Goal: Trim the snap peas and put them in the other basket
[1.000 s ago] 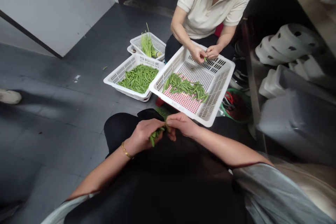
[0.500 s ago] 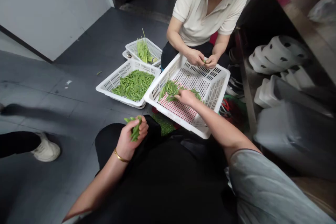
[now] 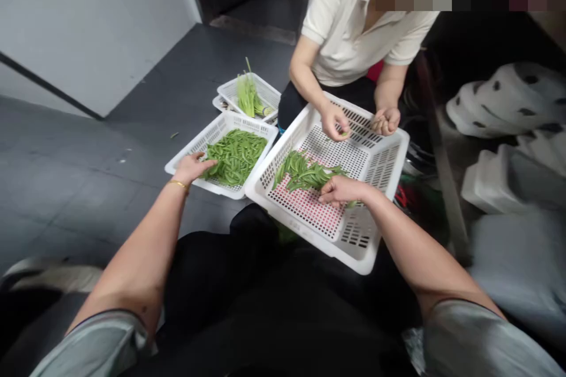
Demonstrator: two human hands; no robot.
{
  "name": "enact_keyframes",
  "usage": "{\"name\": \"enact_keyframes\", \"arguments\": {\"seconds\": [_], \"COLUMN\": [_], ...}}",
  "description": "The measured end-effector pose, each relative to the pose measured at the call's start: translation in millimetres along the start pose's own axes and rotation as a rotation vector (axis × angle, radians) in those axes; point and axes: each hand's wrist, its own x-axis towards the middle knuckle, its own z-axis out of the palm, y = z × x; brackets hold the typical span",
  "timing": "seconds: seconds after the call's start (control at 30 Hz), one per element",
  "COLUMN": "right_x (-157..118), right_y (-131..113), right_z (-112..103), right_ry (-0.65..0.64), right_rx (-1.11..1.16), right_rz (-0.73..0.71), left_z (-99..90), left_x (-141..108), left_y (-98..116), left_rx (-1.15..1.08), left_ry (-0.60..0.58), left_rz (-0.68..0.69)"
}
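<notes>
Expect light, crisp, snappable green pods (image 3: 239, 156), best pinched mid-length. See left hand (image 3: 194, 166) loosely open at their edge, right hand (image 3: 338, 189) curled over larger basket (image 3: 305, 232); cannot tell whether gripping.

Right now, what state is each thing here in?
Large white slotted plastic basket: upright, floor partly covered with slim green pods.
Smaller white slotted plastic basket: upright, heaped with similar pods.
Pale-green long-stemmed vegetable bunch: lying in a white rectangular plastic basket behind.
Bare left hand: open, at the heap.
Bare right hand: fingers curled, in the large basket; grip hidden.
Grey-white holed containers: stacked, blurred.
</notes>
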Motion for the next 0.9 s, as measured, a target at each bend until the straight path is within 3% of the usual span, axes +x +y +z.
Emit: {"name": "enact_keyframes", "arguments": {"seconds": [0.07,0.13,0.23,0.37,0.47,0.57,0.63,0.73,0.8,0.9], "right_x": [-2,12,49,75,51,2,-31,-66,-77,-86], "right_y": [9,14,10,-2,-5,-24,-53,-104,-128,-139], "right_z": [-9,-16,-14,-2,-4,-2,11,45,65,76], "right_ry": [0.028,0.135,0.247,0.232,0.239,0.302,0.409,0.56,0.622,0.705], "right_rx": [-0.014,-0.075,-0.16,-0.222,-0.266,-0.287,-0.263,-0.241,-0.201,0.041], "right_rz": [0.053,0.136,0.223,0.265,0.282,0.287,0.164,-0.204,-0.379,-0.491], "left_z": [5.3,10.9,18.0,19.8,17.5,26.9,41.7,63.6,68.5,59.0], "left_x": [15,8,-33,-99,-136,-167,-185,-207,-217,-227], "left_y": [-5,-9,-7,0,3,6,9,13,13,11], "left_rx": [0.14,0.083,-0.104,-0.219,-0.306,-0.36,-0.399,-0.559,-0.684,-0.786], "left_ry": [0.02,-0.033,-0.206,-0.386,-0.43,-0.516,-0.625,-0.725,-0.704,-0.632], "left_rz": [0.072,0.17,0.19,0.143,0.092,0.017,-0.036,-0.1,-0.13,-0.2]}}
